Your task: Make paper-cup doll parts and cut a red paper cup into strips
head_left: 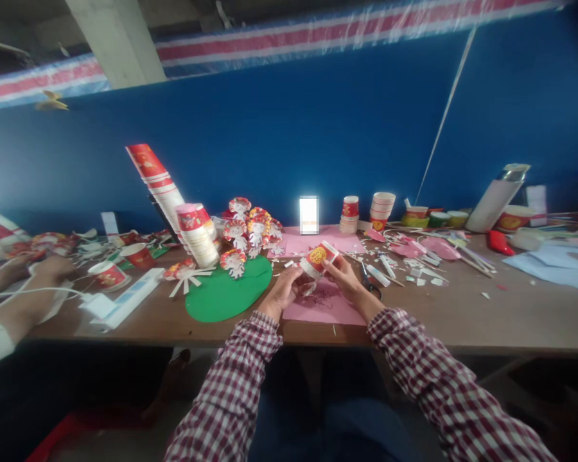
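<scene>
A red and white paper cup [319, 258] with a yellow emblem is tilted between my two hands, above a pink sheet [325, 308] marked with dark lines. My left hand [285, 287] holds the cup's lower left end. On its right side, near the wider end, the fingers of my right hand [345, 279] grip it. To the left, a green oval sheet [228, 292] lies on the table, with a cluster of paper figures [257, 231] at its back edge. Black-handled scissors [372, 282] lie just right of my right hand.
Tall stacked cups [161, 183] lean at the back left, behind a power strip [128, 300]. Another person's arms [24, 295] reach in at far left. Paper scraps [426, 273], a red object [499, 242] and blue sheets [556, 262] lie to the right on the wooden table [462, 324].
</scene>
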Available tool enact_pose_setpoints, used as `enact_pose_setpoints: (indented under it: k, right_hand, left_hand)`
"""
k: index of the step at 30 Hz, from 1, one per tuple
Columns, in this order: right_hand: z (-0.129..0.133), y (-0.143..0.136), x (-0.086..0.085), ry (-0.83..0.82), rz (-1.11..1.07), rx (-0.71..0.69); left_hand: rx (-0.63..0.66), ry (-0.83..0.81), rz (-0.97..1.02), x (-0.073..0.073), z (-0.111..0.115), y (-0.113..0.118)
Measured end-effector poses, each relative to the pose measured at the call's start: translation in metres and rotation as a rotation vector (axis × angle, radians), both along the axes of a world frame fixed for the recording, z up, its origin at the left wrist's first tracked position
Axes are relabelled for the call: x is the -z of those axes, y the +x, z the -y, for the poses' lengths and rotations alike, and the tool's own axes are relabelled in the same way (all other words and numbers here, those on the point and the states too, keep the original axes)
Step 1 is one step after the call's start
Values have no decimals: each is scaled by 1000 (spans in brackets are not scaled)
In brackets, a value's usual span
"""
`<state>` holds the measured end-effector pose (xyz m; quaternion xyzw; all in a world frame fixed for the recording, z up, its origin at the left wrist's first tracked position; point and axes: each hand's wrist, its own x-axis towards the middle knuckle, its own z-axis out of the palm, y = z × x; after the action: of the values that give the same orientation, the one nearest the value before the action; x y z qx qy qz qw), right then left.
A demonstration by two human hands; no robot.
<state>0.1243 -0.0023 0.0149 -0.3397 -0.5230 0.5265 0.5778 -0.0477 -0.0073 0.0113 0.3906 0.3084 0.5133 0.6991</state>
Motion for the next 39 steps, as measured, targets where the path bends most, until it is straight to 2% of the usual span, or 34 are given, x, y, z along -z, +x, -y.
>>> enact_pose_setpoints:
  k: [8,12,18,22,25,30,34,39]
  right_hand:
    - [-6,0,6,-47,-13,49]
    - [-7,1,9,-37,-15,39]
    - [-3,0,2,-23,7,19]
    - [0,0,-1,-42,29,46]
    - [1,0,-1,-57,20,75]
    - [3,0,-4,-36,20,48]
    - [5,1,-7,-31,43,4]
    - [4,-1,-7,-28,29,58]
  left_hand:
    - [-52,9,-75,2,-3,2]
    - [-17,53,-76,6,-4,2]
    - [-31,105,-175,16,-8,4]
    - [-20,116,-194,13,-6,4]
    - [42,134,-186,11,-3,4]
    - [41,162,-297,16,-4,2]
    - [25,172,-312,20,-8,2]
    - [51,150,-274,14,-3,2]
